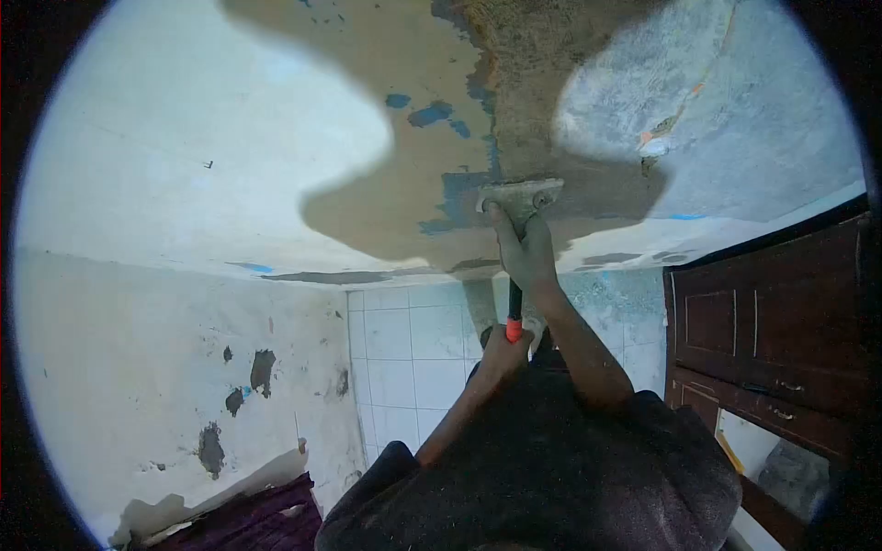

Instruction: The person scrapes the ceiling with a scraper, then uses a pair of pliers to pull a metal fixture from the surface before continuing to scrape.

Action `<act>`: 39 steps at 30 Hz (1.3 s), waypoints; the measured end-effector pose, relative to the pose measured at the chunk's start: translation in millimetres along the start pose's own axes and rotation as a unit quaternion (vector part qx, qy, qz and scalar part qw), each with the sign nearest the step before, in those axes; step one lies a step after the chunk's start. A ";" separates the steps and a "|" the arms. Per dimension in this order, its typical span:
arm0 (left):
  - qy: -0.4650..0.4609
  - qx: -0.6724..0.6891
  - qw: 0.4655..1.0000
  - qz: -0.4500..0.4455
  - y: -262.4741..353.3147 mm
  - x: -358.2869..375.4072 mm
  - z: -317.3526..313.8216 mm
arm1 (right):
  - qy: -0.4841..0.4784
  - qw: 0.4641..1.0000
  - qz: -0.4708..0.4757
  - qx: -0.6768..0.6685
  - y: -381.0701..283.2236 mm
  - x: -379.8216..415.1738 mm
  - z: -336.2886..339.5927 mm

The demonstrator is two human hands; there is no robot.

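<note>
A long-handled scraper [515,300] stands between my hands, its black shaft ending in a red-orange tip. My left hand [505,354] is closed around the lower end, by that tip. Higher up, my right hand [530,262] grips the tool just below its wide, dusty blade plate [521,195], with the thumb stretched up along it. The blade lies against the wall [367,197], at the border of a blue patch [457,197] and a bare grey-brown area [533,119]. My palms hide part of the shaft.
More blue patches [430,114] show higher on the wall. At left is another wall [184,367] with grey chipped spots and purple cloth [248,519] below. White floor tiles [388,358] lie beneath me. Dark wooden cabinets [781,312] stand at right.
</note>
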State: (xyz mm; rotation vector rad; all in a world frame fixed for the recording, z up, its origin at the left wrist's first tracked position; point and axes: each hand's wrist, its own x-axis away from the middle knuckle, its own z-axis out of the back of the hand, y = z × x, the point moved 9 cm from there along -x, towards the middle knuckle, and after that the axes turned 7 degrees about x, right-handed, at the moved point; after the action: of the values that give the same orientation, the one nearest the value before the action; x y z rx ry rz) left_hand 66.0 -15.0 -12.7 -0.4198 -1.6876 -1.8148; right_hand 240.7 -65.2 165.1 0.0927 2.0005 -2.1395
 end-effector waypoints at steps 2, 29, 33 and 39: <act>-0.020 -0.005 1.000 0.014 11.0 3.8 0.1 | 0.016 0.998 0.048 0.030 -5.1 -2.3 3.2; -0.005 -0.039 0.999 0.003 30.9 21.6 7.8 | -0.023 0.998 -0.058 0.004 12.2 5.0 -3.7; -0.041 0.046 0.998 -0.011 19.3 15.8 3.4 | -0.009 1.000 -0.010 -0.014 -5.0 2.3 -5.2; -0.074 0.061 0.995 -0.038 11.6 10.7 -6.8 | -0.023 0.999 -0.028 -0.008 -12.6 -0.1 -6.0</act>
State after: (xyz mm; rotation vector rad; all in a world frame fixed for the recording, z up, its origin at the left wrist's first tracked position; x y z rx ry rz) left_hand 66.3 -23.9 1.9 -0.4532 -1.9282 -1.7594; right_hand 237.8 -58.5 177.0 -0.0158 2.0164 -2.1396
